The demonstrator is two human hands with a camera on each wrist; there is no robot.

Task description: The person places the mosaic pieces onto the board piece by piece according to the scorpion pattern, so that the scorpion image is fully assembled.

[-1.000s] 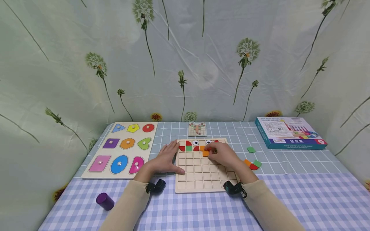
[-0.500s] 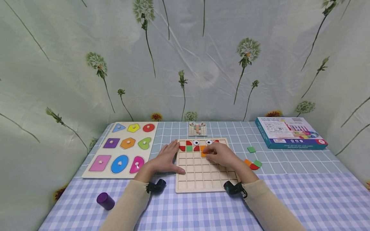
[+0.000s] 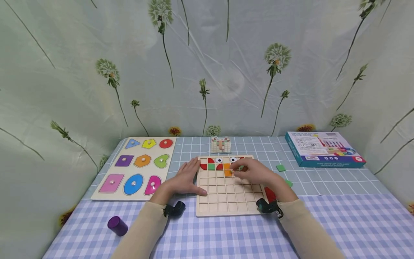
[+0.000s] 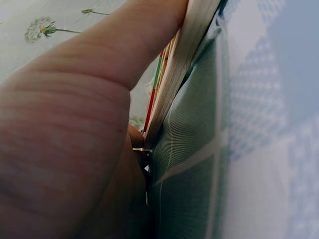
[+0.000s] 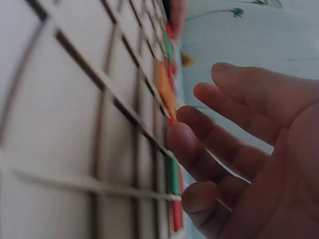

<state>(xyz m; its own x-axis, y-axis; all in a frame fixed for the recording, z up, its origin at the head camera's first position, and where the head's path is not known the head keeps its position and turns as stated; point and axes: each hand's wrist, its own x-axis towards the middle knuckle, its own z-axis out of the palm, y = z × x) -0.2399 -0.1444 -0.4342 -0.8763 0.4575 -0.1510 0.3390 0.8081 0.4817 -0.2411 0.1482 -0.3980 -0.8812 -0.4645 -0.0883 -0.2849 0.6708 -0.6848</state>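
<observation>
A wrinkled fabric backdrop (image 3: 239, 82) printed with dandelions rises behind a table covered in gridded grey-blue cloth (image 3: 330, 181) and lilac gingham (image 3: 200, 237). On the left lies a pale knob puzzle (image 3: 129, 169) with nine coloured shapes, heart and hexagon among them. Near the middle sits the wooden grid board (image 3: 221, 189), its square cells divided by raised ridges. A glossy box (image 3: 325, 148) at right reads "FIVE SETS OF COLUMN" along its front; the finer print is too small to read. The left hand (image 3: 184, 180) is spread at the board's left edge, thumb over the wood. The right hand (image 3: 253, 172) grasps nothing, fingers loosely bent just beside two square orange tiles (image 3: 228, 173); whether a fingertip touches them, I cannot tell. A square picture card (image 3: 221, 145) lies behind the board, a smooth purple cylinder (image 3: 118, 226) at front left. Red quarter-round pieces (image 3: 203, 167), white-circled eye tiles (image 3: 219, 160) and a green square (image 3: 211, 167) fill upper cells; another green tile (image 3: 280, 168) lies loose to the right.
</observation>
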